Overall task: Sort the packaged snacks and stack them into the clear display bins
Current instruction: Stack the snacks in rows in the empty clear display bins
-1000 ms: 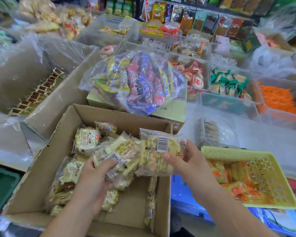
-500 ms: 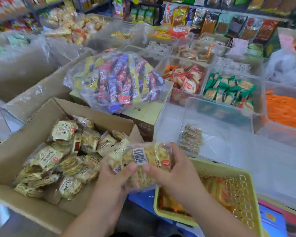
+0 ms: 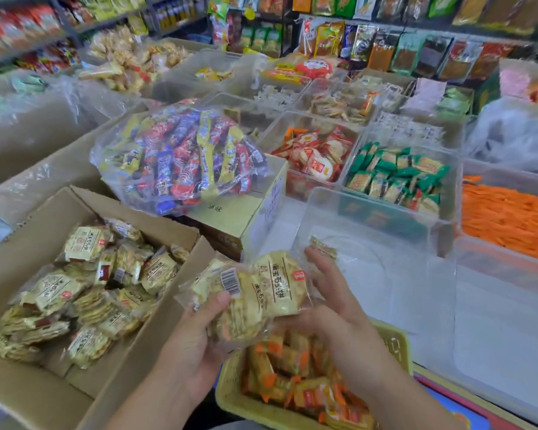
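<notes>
A bundle of pale yellow cracker packets (image 3: 255,296) is held between both hands, just right of the cardboard box (image 3: 19,252). My left hand (image 3: 196,342) grips the bundle from below, thumb by the barcode. My right hand (image 3: 333,308) holds its right side, fingers spread upward. More of the same cracker packets (image 3: 84,293) lie loose in the box. A nearly bare clear display bin (image 3: 370,218) stands straight ahead of my hands, with one small packet (image 3: 323,248) at its near left.
A yellow plastic basket (image 3: 395,346) of orange-wrapped snacks sits under my hands. A clear bag of mixed stick snacks (image 3: 180,156) rests on a closed carton. Further clear bins hold red, green (image 3: 395,175) and orange (image 3: 510,215) snacks. Shelves of goods line the back.
Both hands lifted the cracker packets out of the cardboard box and carried them right, over the yellow basket, nearer the clear bin. My view shifted right as well.
</notes>
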The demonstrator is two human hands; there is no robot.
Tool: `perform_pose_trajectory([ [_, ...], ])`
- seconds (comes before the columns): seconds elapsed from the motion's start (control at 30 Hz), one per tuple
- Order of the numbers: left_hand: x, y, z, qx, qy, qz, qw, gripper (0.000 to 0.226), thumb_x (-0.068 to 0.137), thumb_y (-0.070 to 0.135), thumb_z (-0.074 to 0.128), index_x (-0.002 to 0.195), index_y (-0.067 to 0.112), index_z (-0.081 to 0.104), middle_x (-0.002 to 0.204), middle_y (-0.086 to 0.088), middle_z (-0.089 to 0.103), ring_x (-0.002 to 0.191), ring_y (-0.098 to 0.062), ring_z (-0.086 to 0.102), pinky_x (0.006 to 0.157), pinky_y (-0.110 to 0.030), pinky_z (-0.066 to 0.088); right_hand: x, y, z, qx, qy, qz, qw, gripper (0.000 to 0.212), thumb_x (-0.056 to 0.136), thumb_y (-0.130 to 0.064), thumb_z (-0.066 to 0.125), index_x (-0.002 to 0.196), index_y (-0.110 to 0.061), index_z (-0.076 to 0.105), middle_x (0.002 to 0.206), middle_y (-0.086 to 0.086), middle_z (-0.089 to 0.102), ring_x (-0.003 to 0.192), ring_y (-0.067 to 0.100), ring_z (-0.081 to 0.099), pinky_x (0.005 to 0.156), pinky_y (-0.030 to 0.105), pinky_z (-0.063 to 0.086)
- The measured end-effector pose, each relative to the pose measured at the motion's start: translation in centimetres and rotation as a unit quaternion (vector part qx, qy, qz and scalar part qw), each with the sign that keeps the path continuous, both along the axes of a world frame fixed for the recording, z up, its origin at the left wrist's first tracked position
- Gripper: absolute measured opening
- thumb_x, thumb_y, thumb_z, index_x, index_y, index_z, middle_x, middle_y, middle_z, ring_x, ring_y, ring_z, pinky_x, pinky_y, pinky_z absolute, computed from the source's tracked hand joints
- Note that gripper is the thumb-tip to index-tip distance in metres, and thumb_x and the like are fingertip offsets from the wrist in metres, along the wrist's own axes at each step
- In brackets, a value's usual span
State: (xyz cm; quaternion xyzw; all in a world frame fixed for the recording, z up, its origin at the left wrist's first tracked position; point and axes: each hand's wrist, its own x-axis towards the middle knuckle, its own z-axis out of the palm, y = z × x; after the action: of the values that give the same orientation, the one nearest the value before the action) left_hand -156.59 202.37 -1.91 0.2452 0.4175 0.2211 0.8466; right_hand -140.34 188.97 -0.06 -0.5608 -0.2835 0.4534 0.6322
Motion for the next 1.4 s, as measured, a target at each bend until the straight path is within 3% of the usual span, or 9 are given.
perform_pose_trajectory([
  [0.1,1.7,0.7,-0.3,-0.006,0.019,-0.006,1.0,0.076,0.059,0.02,0.085,0.132,0.009,0.065,0.118,-0.021,0.074,0.097,-0.038,0.076,0.064,-0.047,0.063,2.2,-0.8,-0.3,0.003,-0.067,0.058,0.996,0.078,0.081,0.013,0.045,0.138,-0.039,0.058,0.137,-0.016,0.063,0.124,0.014,0.064,0.101,0.024,0.051],
  [0.23,4.3,1.7,-0.6,0.002,0.043,-0.059,0.997,0.064,0.055,0.024,0.086,0.116,0.008,0.075,0.113,-0.02,0.076,0.088,-0.034,0.078,0.059,-0.042,0.063,5.6,-1.4,-0.9,-0.056,-0.412,0.02,0.909,0.07,0.09,0.001,0.056,0.137,-0.05,0.053,0.128,-0.023,0.056,0.121,-0.002,0.053,0.098,0.009,0.041],
  [0.4,8.4,2.6,-1.2,0.004,0.054,-0.123,0.991,0.06,0.063,0.021,0.084,0.12,0.007,0.072,0.112,-0.022,0.076,0.085,-0.036,0.078,0.057,-0.041,0.062,9.8,-1.4,-2.9,-0.091,-0.543,-0.088,0.83,0.055,0.078,-0.004,0.082,0.125,-0.032,0.07,0.1,-0.003,0.049,0.081,0.017,0.055,0.065,0.036,0.055],
  [0.5,10.6,3.2,-1.8,0.002,0.045,-0.111,0.993,0.047,0.063,0.025,0.082,0.106,0.007,0.077,0.101,-0.02,0.078,0.068,-0.031,0.077,0.045,-0.033,0.057,12.1,-1.2,-4.4,-0.095,-0.565,-0.131,0.809,0.037,0.083,-0.017,0.083,0.117,-0.027,0.073,0.113,0.004,0.046,0.092,0.024,0.054,0.077,0.039,0.054],
  [0.6,11.9,4.3,-2.9,0.005,0.051,-0.075,0.996,0.045,0.066,0.027,0.081,0.107,0.01,0.077,0.106,-0.018,0.078,0.077,-0.032,0.078,0.051,-0.035,0.06,14.7,-0.8,-5.8,-0.126,-0.537,-0.146,0.821,0.03,0.09,-0.044,0.066,0.11,-0.023,0.072,0.132,0.0,0.048,0.115,0.02,0.053,0.093,0.031,0.044],
  [0.7,12.4,5.0,-4.2,0.021,0.06,-0.044,0.997,0.067,0.068,0.024,0.083,0.131,0.013,0.063,0.115,-0.017,0.076,0.094,-0.035,0.077,0.062,-0.04,0.062,17.9,0.3,-7.3,-0.175,-0.465,-0.163,0.852,0.032,0.092,-0.05,0.063,0.106,-0.021,0.066,0.109,-0.01,0.062,0.094,0.01,0.059,0.072,0.019,0.042],
  [0.9,12.6,5.5,-6.0,0.066,0.067,-0.023,0.995,0.082,0.059,0.026,0.092,0.135,0.029,0.061,0.125,-0.007,0.074,0.111,-0.032,0.073,0.074,-0.052,0.063,23.5,6.5,-11.9,-0.326,-0.463,-0.131,0.814,0.022,0.091,-0.041,0.07,0.089,-0.024,0.056,0.071,-0.01,0.055,0.068,0.019,0.053,0.051,0.026,0.032],
  [1.17,12.3,6.0,-6.7,0.059,0.063,-0.048,0.995,0.088,0.055,0.033,0.098,0.135,0.037,0.06,0.134,-0.002,0.07,0.123,-0.031,0.066,0.08,-0.057,0.061,24.0,13.7,-17.4,-0.421,-0.421,0.033,0.803,0.03,0.092,-0.043,0.067,0.107,-0.021,0.055,0.107,0.007,0.066,0.089,0.027,0.055,0.071,0.032,0.041],
  [1.4,12.0,6.3,-6.7,0.023,0.03,-0.046,0.998,0.082,0.062,0.025,0.092,0.137,0.021,0.06,0.132,-0.011,0.07,0.119,-0.036,0.068,0.08,-0.058,0.061,24.4,14.2,-18.6,-0.414,-0.333,0.154,0.833,0.045,0.1,-0.048,0.049,0.14,-0.029,0.048,0.132,0.011,0.057,0.111,0.032,0.059,0.09,0.04,0.052],
])
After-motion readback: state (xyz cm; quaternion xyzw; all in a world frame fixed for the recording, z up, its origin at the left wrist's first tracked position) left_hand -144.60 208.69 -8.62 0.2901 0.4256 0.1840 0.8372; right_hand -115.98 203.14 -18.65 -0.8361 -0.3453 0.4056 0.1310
